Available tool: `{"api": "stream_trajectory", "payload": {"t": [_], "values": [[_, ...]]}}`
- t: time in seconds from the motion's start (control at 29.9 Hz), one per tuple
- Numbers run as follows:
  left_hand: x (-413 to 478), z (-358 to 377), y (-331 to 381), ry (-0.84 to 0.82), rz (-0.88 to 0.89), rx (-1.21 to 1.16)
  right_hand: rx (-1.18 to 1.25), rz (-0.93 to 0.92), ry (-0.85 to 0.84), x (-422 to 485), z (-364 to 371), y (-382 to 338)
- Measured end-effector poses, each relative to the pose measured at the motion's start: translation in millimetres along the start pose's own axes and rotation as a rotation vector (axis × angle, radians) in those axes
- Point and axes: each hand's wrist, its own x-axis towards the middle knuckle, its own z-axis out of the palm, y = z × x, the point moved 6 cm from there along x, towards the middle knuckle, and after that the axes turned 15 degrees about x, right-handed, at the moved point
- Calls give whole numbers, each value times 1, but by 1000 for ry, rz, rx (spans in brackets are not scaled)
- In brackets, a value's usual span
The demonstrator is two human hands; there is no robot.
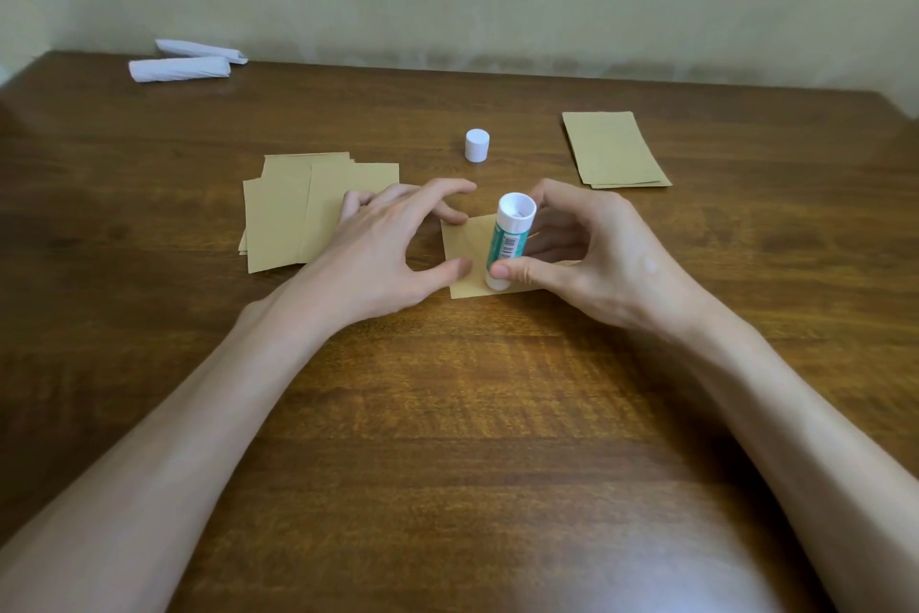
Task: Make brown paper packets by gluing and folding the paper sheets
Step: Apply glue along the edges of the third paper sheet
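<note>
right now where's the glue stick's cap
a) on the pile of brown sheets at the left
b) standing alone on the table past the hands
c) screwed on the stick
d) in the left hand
b: the white cap stands by itself on the bare table, farther from the person than the glue stick that the right hand grips.

On a wooden desk point(447, 413), the right hand point(597, 254) grips an uncapped glue stick point(507, 239), its base down on a small brown sheet point(467, 244). The left hand point(378, 244) touches that sheet's left edge with thumb and a fingertip. A loose pile of brown sheets point(298, 214) lies left, the white cap point(477, 145) stands behind, flat brown packets point(614, 150) lie far right, and two white paper rolls point(184, 65) lie at the far left edge.
</note>
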Motion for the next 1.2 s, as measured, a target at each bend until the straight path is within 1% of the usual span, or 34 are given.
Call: {"api": "stream_trajectory", "payload": {"t": [0.17, 0.27, 0.33, 0.4, 0.47, 0.5, 0.7, 0.83, 0.94, 1.04, 1.2], "values": [[1, 0, 1, 3, 0, -9, 17, -6, -31, -3, 1, -3], [0, -1, 1, 7, 0, -16, 87, 21, -28, -6, -1, -2], [0, -2, 1, 12, 7, -13, 176, 11, 29, -9, -5, -5], [1, -5, 0, 8, 16, -13, 219, -25, 162, -10, -15, -7], [1, -7, -1, 1, 30, -5, 179, -51, 254, -8, -21, -6], [0, -7, -1, 2, 37, -1, 151, -60, 258, -6, -20, -5], [-1, -10, -1, 24, 50, 4, 14, -61, 155, 3, -2, 7], [-1, -10, 1, 41, 66, 7, -45, -66, 151, 6, 2, 7], [0, -9, 4, 47, 82, -35, -58, -70, 145, 6, 3, 7], [1, -5, 3, 27, 109, -49, -42, -67, 143, 6, 2, 7], [0, 4, 5, -63, 147, -39, -36, -81, 121, 6, 3, 5]]}}
